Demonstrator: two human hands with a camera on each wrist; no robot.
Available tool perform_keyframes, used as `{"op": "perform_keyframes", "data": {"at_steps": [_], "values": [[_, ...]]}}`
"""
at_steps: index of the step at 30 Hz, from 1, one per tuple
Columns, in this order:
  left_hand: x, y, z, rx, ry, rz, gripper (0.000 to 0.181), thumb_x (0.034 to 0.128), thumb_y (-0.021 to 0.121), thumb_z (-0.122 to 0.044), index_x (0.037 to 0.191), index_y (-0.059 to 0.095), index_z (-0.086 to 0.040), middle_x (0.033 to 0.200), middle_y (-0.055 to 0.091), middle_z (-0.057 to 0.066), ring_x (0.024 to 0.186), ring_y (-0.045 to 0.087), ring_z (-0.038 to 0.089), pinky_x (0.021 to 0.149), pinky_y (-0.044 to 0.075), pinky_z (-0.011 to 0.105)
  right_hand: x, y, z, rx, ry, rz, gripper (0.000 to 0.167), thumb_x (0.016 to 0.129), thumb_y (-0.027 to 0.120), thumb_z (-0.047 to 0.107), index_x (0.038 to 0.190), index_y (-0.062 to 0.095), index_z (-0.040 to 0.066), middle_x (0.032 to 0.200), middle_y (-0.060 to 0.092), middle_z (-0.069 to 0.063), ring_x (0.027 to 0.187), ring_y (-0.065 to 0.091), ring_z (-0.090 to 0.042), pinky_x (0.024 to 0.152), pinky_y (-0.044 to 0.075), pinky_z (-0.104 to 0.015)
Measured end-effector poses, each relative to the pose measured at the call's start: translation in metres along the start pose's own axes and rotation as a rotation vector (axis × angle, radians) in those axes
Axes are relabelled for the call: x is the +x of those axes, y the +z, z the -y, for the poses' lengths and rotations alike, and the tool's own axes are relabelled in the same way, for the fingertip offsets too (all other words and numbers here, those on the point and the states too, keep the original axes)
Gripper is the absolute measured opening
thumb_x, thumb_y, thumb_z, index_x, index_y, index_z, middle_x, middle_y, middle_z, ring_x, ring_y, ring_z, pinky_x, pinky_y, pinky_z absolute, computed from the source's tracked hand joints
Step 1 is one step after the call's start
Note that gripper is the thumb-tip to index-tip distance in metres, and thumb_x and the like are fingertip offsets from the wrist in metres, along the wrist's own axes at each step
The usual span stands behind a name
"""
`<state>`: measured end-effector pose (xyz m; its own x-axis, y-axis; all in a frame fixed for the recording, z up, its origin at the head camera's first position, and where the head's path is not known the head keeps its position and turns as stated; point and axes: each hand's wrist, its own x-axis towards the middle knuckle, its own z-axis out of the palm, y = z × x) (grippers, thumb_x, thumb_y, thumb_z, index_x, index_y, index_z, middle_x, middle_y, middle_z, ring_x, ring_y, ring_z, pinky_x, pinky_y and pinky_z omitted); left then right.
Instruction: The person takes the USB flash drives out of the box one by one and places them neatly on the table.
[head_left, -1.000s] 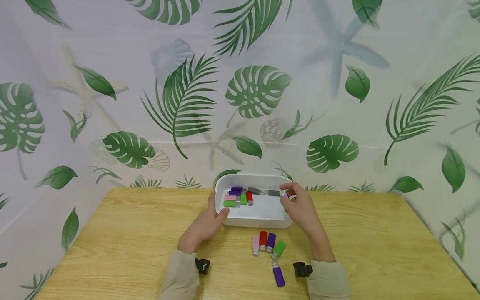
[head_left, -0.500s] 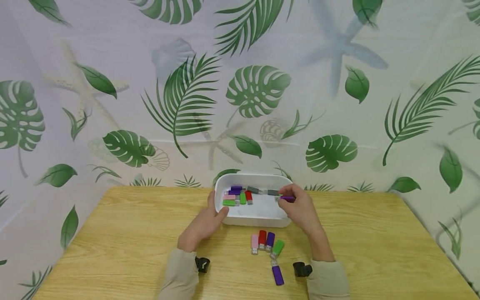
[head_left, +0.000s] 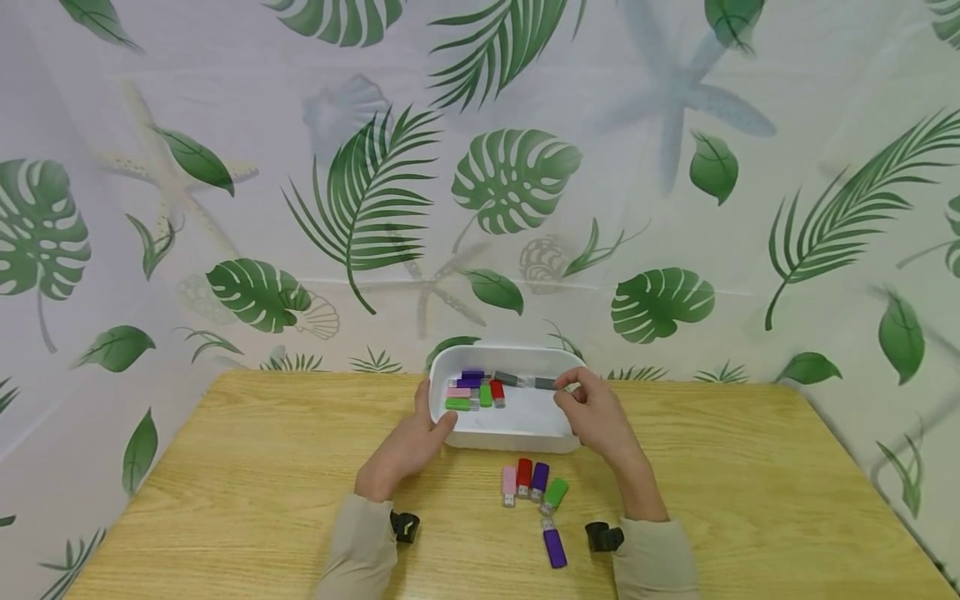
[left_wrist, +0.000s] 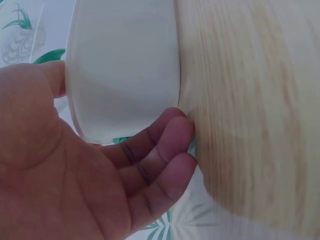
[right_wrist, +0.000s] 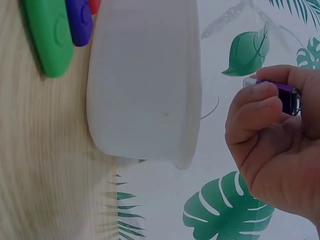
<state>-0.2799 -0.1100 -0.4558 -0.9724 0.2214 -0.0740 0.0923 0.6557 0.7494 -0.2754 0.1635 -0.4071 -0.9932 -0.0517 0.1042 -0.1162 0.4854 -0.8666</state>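
Observation:
A white plastic tub (head_left: pixel 513 440) stands at the table's back edge. My left hand (head_left: pixel 405 450) holds its left end, thumb at the rim and fingers curled by the end wall in the left wrist view. Over the tub's right end, my right hand (head_left: pixel 606 423) pinches a purple USB stick (right_wrist: pixel 286 98), seen in the right wrist view; in the head view the fingers hide it. In the tub lie a red USB stick (head_left: pixel 498 393), a pink one (head_left: pixel 459 392), green ones (head_left: pixel 457 403), purple ones (head_left: pixel 469 384) and grey ones (head_left: pixel 507 378).
In front of the tub on the wooden table (head_left: pixel 255 500) lie a pink USB stick (head_left: pixel 509 482), a red one (head_left: pixel 524 474), a purple one (head_left: pixel 540 477), a green one (head_left: pixel 556 493) and another purple one (head_left: pixel 555 548). A leaf-patterned cloth (head_left: pixel 600 250) hangs behind.
The purple USB stick has turned in my right fingers and is now hidden from the head view. My right hand stays over the tub's right end; the left hand keeps its hold.

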Motion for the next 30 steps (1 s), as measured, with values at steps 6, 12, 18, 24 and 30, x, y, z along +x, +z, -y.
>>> {"op": "perform_keyframes", "data": {"at_steps": [6,12,18,24,30], "values": [[0.0,0.001,0.001,-0.002,-0.003,0.001,0.079,0.1057,0.042,-0.042,0.158,-0.004,-0.005,0.126,0.061,0.031,0.09,0.063,0.027,0.089,0.05,0.05,0.001,0.002,-0.001,-0.012,-0.02,0.056,0.016,0.1,0.055,0.013,0.11,0.062,0.004,0.07,0.051,-0.006,0.054,0.047,-0.018,0.047,0.039,-0.027],[0.001,0.001,0.002,0.001,-0.021,0.007,0.079,0.1058,0.041,-0.043,0.159,-0.005,-0.007,0.12,0.064,0.028,0.088,0.063,0.026,0.087,0.05,0.048,-0.001,0.003,0.0,-0.044,-0.031,0.065,0.039,0.091,0.069,0.014,0.125,0.055,0.002,0.089,0.056,-0.011,0.065,0.054,-0.02,0.054,0.049,-0.029],[0.002,0.0,0.002,0.003,-0.011,0.007,0.079,0.1055,0.041,-0.044,0.159,-0.005,-0.008,0.119,0.065,0.028,0.091,0.064,0.027,0.09,0.051,0.05,-0.004,0.003,0.003,-0.039,-0.059,0.116,0.048,0.086,0.076,0.015,0.128,0.055,0.003,0.1,0.063,-0.012,0.073,0.058,-0.02,0.06,0.053,-0.03],[0.001,0.0,0.001,0.005,-0.01,0.012,0.079,0.1058,0.041,-0.043,0.159,-0.007,-0.008,0.116,0.065,0.028,0.085,0.064,0.028,0.082,0.052,0.048,-0.01,0.003,0.004,-0.049,-0.107,0.15,0.038,0.093,0.072,0.026,0.122,0.063,0.003,0.091,0.066,-0.011,0.074,0.062,-0.023,0.062,0.055,-0.029],[0.001,0.001,0.0,0.0,-0.014,0.012,0.078,0.1062,0.041,-0.041,0.159,-0.006,-0.007,0.116,0.065,0.027,0.085,0.063,0.027,0.082,0.052,0.047,-0.013,0.007,0.007,0.025,-0.081,0.201,0.034,0.099,0.061,0.035,0.096,0.068,0.002,0.076,0.065,-0.011,0.066,0.063,-0.022,0.062,0.055,-0.031]]}}
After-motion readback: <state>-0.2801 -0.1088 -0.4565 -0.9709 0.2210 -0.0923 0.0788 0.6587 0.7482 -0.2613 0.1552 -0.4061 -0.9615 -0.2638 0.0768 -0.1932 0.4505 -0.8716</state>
